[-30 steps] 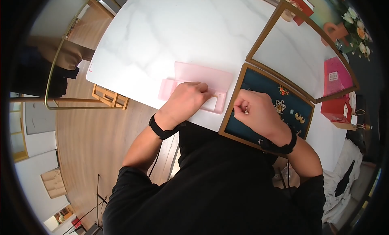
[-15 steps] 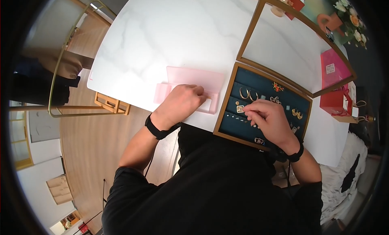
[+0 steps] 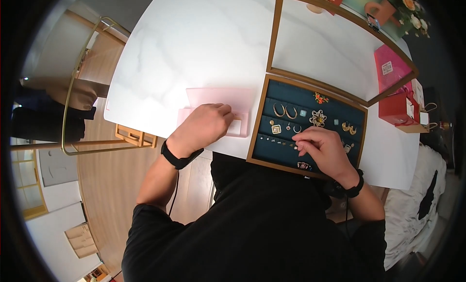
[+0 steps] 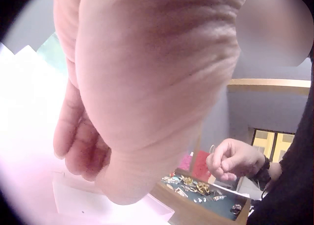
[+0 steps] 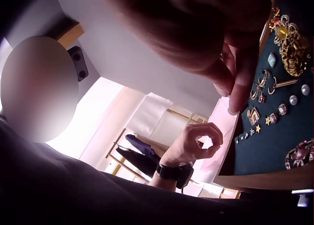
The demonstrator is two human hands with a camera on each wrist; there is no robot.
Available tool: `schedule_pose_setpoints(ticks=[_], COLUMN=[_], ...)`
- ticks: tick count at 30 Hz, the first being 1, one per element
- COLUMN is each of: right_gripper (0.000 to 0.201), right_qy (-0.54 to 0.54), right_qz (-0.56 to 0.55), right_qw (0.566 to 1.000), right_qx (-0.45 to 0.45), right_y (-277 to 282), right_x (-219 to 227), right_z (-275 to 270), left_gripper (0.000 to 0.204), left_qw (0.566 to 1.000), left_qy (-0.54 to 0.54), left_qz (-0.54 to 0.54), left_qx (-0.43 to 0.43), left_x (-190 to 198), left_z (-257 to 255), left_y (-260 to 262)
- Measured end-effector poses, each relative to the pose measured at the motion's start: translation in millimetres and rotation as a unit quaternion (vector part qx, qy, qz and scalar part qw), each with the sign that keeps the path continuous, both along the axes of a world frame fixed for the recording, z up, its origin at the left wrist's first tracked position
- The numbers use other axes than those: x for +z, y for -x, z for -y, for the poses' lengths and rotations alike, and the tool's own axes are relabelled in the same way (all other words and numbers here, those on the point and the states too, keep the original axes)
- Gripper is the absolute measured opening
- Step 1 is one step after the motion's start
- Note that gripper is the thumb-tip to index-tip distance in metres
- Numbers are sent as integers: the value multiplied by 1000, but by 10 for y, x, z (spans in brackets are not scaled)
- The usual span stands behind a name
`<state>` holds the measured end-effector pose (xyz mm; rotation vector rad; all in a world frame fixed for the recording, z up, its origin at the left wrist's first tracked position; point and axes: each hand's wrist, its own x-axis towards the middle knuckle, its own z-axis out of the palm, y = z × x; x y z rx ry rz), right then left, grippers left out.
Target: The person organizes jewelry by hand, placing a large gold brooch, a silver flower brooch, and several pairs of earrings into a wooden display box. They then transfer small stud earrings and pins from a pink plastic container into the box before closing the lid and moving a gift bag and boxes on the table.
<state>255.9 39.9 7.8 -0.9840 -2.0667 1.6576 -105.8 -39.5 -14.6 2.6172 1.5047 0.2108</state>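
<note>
A pink box (image 3: 218, 95) lies open on the table with its lid raised. My left hand (image 3: 204, 126) hangs over its front, fingers curled; in the right wrist view the left hand (image 5: 194, 144) makes a ring of thumb and fingers, with nothing visible in it. To the right, a wooden-framed jewelry case (image 3: 257, 121) holds earrings, studs and brooches on dark green padding. My right hand (image 3: 323, 148) hovers above its lower rows, fingers loosely bent, thumb near the forefinger, no item visible between them. Close by are a square gold earring (image 3: 276, 129) and pearl studs (image 5: 293, 100).
The case's clear lid (image 3: 272, 34) stands raised behind it. Red and pink bags (image 3: 399, 108) are at the right, flowers (image 3: 410, 5) at the back right. The white marble table (image 3: 194, 39) reaches back and left; a clothes rack (image 3: 73, 97) is beyond its left edge.
The view has shifted, so the box and case appear further left. My right hand has moved off the case's left part and its fingers have loosened, uncovering earrings. My left hand keeps its curled pose.
</note>
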Motion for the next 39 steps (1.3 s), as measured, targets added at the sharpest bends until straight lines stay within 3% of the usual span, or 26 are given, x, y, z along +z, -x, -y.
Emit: schedule_pose_setpoints(ticks=[9,20,24,31,33,35,37,39], right_gripper=[15,11,10,4,7,9,8,9], right_qy=[81,171,152,4,-94,-83,3,-8], right_qz=[-82,-151,-138,-96,-50,-43,-13,-10], right_qw=[993,970,973,974,963,958,958,959], right_qx=[-31,-78,-103,-203,-248,-270,-288,-283], right_y=[-57,-462,-674,-1122,-1289,-1417,-1461,-1415], right_x=[-97,-111,-126,-221,-290,-391,-417,-418], right_z=[0,35,102,217,220,269,330,373], left_gripper=[13,16,16,17,15,16,20,20], left_qw=[978,946,946,948,950,950,953,953], left_qy=[66,81,91,96,112,122,137,137], left_qz=[196,295,282,271,274,274,260,262], left_qx=[-5,-110,-132,-137,-94,-85,-72,-67], left_x=[403,500,487,512,488,456,424,408], left_z=[-97,-494,-541,-496,-451,-409,-376,-355], left_y=[-349,-1110,-1260,-1393,-1368,-1309,-1245,-1209])
